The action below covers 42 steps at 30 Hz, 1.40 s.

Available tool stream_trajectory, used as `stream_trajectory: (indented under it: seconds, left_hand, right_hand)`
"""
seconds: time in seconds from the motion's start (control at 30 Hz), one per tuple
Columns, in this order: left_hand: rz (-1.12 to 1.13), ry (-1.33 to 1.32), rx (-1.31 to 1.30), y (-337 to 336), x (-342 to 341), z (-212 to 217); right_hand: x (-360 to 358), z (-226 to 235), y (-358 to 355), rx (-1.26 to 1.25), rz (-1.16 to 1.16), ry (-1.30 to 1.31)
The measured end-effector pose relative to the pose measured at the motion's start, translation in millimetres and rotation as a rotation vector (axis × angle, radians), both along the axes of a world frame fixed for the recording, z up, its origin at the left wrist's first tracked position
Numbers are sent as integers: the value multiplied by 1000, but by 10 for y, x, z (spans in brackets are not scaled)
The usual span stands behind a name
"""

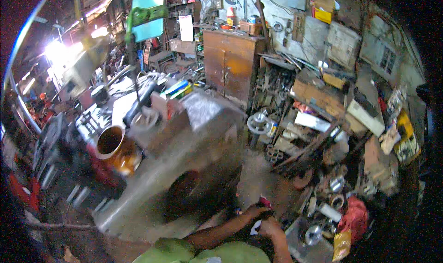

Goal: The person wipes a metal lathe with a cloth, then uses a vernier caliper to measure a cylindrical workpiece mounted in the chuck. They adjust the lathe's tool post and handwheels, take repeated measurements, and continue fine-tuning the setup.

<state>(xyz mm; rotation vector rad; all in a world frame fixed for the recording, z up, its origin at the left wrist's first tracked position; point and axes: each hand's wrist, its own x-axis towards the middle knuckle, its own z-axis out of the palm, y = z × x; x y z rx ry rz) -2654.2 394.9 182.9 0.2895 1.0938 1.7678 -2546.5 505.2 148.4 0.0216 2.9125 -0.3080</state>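
Note:
My left hand (256, 211) and my right hand (271, 224) come together low in the view, right of the middle. A small dark object (266, 215) shows between them; its kind is blurred. The fingers of both hands look closed around it. Just beyond the hands is a small red-pink item (264, 201), and I cannot tell whether they touch it. Something white (255, 227) shows between my forearms, too blurred to name. My green-sleeved arms enter from the lower edge.
A large grey metal-topped bench (152, 194) stands left of my hands. Metal parts lie heaped at the right near a red bag (354, 219). A wooden cabinet (230, 64) is at the back, and a phone on a green holder (146, 16) hangs upper left.

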Motion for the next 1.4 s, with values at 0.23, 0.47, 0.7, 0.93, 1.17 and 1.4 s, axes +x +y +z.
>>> stream_trajectory:
  seconds: [0.23, 0.47, 0.7, 0.93, 1.17, 1.4]
  left_hand:
    - [-146, 177, -57, 630, -1178, -85]
    - [-158, 171, -260, 43, -1717, -711]
    - [456, -153, -639, -792, -799, -1409]
    - [1681, -484, 33, -63, 631, -2345]
    - [1213, -749, -1199, 735, 993, -2488]
    - [1288, -844, -1125, 753, 809, -2352]
  right_hand:
    - [-1278, 850, 909, -267, 64, -198]
    - [-2784, 1347, 1582, -548, 64, -39]
    - [-4909, 2054, 1222, -675, 420, 343]
    - [-5946, 3338, -537, -940, 974, 707]
    - [-6253, 3844, -2454, -758, 1135, 667]
    - [-6247, 3965, -3446, -529, 1062, 449]
